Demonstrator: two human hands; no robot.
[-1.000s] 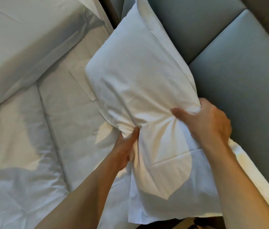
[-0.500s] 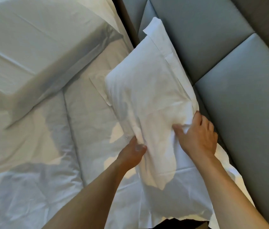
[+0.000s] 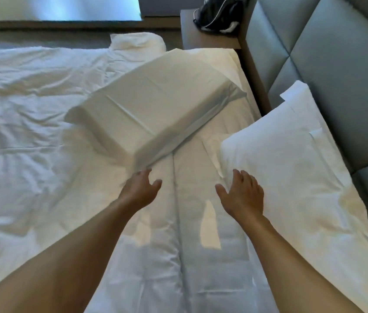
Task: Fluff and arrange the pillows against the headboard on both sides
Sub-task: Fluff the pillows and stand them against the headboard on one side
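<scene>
pillows: one done, one to go
near pillow [image 3: 291, 159] leans on the headboard [image 3: 348, 71]; far pillow [image 3: 155, 111] lies flat mid-bed. left hand [image 3: 141, 190] and right hand [image 3: 241, 195] are open, holding nothing.

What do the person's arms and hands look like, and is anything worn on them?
Both forearms are bare, with no sleeves in view. The left hand and the right hand wear no gloves, and no watch, ring or bracelet shows on either.
</scene>
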